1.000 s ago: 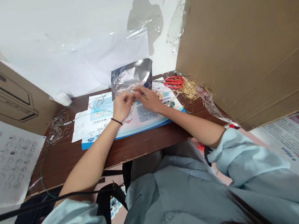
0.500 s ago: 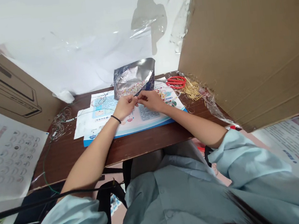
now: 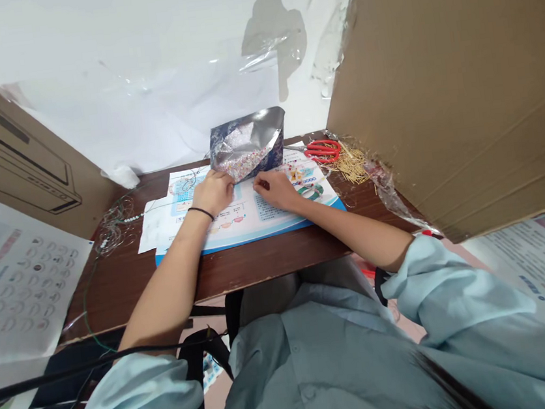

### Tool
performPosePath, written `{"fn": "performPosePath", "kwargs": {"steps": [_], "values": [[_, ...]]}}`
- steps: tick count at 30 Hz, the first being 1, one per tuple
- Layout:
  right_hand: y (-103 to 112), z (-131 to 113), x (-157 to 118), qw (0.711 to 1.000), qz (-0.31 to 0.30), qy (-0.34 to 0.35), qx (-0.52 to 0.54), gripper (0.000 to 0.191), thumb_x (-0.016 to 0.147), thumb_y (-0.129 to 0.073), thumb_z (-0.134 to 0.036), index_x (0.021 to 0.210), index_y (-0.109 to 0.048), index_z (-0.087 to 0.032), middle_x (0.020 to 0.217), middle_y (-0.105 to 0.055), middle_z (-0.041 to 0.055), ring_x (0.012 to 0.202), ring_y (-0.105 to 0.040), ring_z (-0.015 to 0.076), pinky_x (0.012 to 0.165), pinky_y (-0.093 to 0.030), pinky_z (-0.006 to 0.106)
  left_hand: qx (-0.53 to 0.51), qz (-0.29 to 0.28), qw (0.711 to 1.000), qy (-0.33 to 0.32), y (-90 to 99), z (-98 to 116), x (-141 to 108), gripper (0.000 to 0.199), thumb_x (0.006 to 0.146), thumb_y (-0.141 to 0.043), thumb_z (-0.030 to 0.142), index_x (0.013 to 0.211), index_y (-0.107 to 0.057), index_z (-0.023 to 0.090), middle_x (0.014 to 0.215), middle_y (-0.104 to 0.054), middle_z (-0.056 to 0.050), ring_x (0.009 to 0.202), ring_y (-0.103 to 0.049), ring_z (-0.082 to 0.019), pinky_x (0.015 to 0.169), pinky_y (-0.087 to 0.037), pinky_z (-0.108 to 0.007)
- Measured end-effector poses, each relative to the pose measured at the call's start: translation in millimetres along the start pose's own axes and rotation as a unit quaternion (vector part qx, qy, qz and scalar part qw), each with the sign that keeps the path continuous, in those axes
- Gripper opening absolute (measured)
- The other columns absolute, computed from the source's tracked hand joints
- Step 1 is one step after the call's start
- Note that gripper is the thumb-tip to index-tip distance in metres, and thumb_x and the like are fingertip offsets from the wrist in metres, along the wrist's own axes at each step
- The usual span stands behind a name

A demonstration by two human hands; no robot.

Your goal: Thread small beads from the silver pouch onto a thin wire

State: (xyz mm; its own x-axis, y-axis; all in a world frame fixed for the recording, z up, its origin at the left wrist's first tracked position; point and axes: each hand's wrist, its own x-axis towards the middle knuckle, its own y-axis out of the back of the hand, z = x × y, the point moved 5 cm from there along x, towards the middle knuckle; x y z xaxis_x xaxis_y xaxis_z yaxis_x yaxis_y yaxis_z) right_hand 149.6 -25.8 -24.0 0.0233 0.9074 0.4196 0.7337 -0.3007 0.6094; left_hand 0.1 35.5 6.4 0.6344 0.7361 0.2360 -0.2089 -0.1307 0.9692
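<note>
My left hand (image 3: pixel 213 193), a dark band at its wrist, is closed at the lower left edge of an open silvery bag (image 3: pixel 271 129). The bag holds many small, mixed-colour beads (image 3: pixel 243 164). A thin green thread runs from the left toward this hand, with a row of white beads (image 3: pixel 132 218) on it; whether the fingers grip the thread is hidden. Just below the bag's right part, my right hand (image 3: pixel 275 189) has its thumb and fingers pinched together over a printed sheet (image 3: pixel 275 224). Anything between those fingertips is too small to make out.
Red-handled scissors (image 3: pixel 323 151) lie right of the bag, beside a pile of thin golden sticks (image 3: pixel 351 164). Near my right wrist is a green ring-shaped item (image 3: pixel 311 191). Tangled clear line (image 3: pixel 111 233) lies at the left. Cardboard boxes (image 3: pixel 417 96) flank the brown table (image 3: pixel 260 273).
My hands, which met at the fingertips before, are now apart. The left hand has moved left to the bag's lower edge. The right hand has stayed nearly in place, still pinched.
</note>
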Motion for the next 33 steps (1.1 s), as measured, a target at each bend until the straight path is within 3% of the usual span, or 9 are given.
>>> {"fn": "performPosePath", "kwargs": {"steps": [6, 12, 17, 19, 21, 24, 26, 28, 33], "values": [[0.2, -0.3, 0.0, 1.000, -0.001, -0.004, 0.003, 0.012, 0.084, -0.055, -0.018, 0.078, -0.065, -0.018, 0.076, -0.067, 0.0016, 0.069, -0.054, 0.0149, 0.071, -0.038, 0.029, 0.018, -0.019, 1.000, 0.000, -2.3, 1.7, 0.2, 0.036, 0.089, -0.043, 0.016, 0.105, -0.074, 0.013, 0.111, -0.071, -0.018, 0.119, -0.055, -0.035, 0.093, -0.050, -0.045], [0.5, -2.1, -0.5, 1.000, -0.012, -0.013, 0.009, 0.012, 0.084, -0.055, -0.017, 0.077, -0.064, -0.018, 0.075, -0.066, 0.0012, 0.069, -0.053, 0.0146, 0.070, -0.037, 0.028, -0.007, -0.004, 1.000, -0.030, -9.2, -2.9, 5.0, 0.036, 0.087, -0.042, 0.011, 0.099, -0.076, 0.007, 0.104, -0.072, -0.021, 0.110, -0.060, -0.034, 0.101, -0.046, -0.047], [1.8, -2.3, -1.1, 1.000, -0.005, -0.013, 0.018, 0.012, 0.085, -0.054, -0.017, 0.076, -0.063, -0.018, 0.073, -0.065, 0.0009, 0.069, -0.053, 0.0148, 0.069, -0.037, 0.028, -0.143, 0.095, 0.985, 0.029, -5.5, -15.8, 8.3, 0.029, 0.081, -0.051, 0.010, 0.095, -0.076, 0.010, 0.104, -0.072, -0.017, 0.105, -0.064, -0.031, 0.100, -0.047, -0.044], [3.3, -2.5, -0.6, 1.000, 0.007, -0.008, 0.022, 0.012, 0.085, -0.054, -0.016, 0.076, -0.061, -0.018, 0.074, -0.064, 0.0007, 0.069, -0.053, 0.0148, 0.070, -0.038, 0.028, -0.261, 0.133, 0.952, 0.092, -4.5, -20.4, 7.6, 0.022, 0.078, -0.058, 0.012, 0.092, -0.076, 0.013, 0.097, -0.073, -0.013, 0.094, -0.066, -0.027, 0.093, -0.050, -0.041], [6.2, -3.5, 0.2, 0.999, 0.026, 0.000, 0.026, 0.011, 0.085, -0.054, -0.016, 0.077, -0.060, -0.018, 0.076, -0.064, 0.0009, 0.070, -0.053, 0.0150, 0.071, -0.039, 0.028, -0.414, 0.131, 0.888, 0.153, -10.0, -20.0, 6.3, 0.015, 0.076, -0.067, 0.016, 0.089, -0.075, 0.014, 0.088, -0.073, -0.009, 0.082, -0.066, -0.022, 0.080, -0.052, -0.035], [12.4, -6.5, 1.3, 0.998, 0.060, 0.014, 0.025, 0.013, 0.087, -0.051, -0.015, 0.078, -0.060, -0.019, 0.079, -0.064, 0.0020, 0.074, -0.054, 0.0157, 0.075, -0.041, 0.029, -0.608, 0.070, 0.768, 0.187, -24.8, -5.3, 4.5, 0.019, 0.070, -0.077, 0.021, 0.087, -0.072, 0.016, 0.086, -0.073, -0.007, 0.075, -0.064, -0.015, 0.065, -0.048, -0.026], [16.3, -8.1, 1.8, 0.996, 0.079, 0.021, 0.019, 0.015, 0.089, -0.050, -0.015, 0.081, -0.061, -0.019, 0.083, -0.064, 0.0034, 0.080, -0.055, 0.0170, 0.079, -0.042, 0.030, -0.672, 0.026, 0.715, 0.190, -33.3, 6.3, 2.8, 0.023, 0.068, -0.079, 0.021, 0.089, -0.072, 0.016, 0.088, -0.073, -0.006, 0.074, -0.063, -0.012, 0.063, -0.046, -0.023], [18.7, -8.6, 2.1, 0.996, 0.088, 0.023, 0.012, 0.016, 0.090, -0.049, -0.015, 0.083, -0.063, -0.019, 0.088, -0.065, 0.0052, 0.086, -0.056, 0.0184, 0.084, -0.042, 0.032, -0.697, -0.001, 0.691, 0.192, -39.2, 13.4, 0.8, 0.023, 0.069, -0.079, 0.020, 0.091, -0.072, 0.017, 0.088, -0.073, -0.005, 0.074, -0.063, -0.011, 0.064, -0.045, -0.022], [19.1, -7.5, 2.8, 0.996, 0.081, 0.029, 0.012, 0.023, 0.092, -0.045, -0.013, 0.086, -0.066, -0.019, 0.094, -0.065, 0.0068, 0.094, -0.056, 0.0201, 0.089, -0.043, 0.034, -0.704, 0.000, 0.684, 0.190, -43.2, 14.4, -0.5, 0.025, 0.069, -0.079, 0.020, 0.093, -0.073, 0.017, 0.088, -0.073, -0.004, 0.079, -0.066, -0.012, 0.070, -0.048, -0.024]]}}
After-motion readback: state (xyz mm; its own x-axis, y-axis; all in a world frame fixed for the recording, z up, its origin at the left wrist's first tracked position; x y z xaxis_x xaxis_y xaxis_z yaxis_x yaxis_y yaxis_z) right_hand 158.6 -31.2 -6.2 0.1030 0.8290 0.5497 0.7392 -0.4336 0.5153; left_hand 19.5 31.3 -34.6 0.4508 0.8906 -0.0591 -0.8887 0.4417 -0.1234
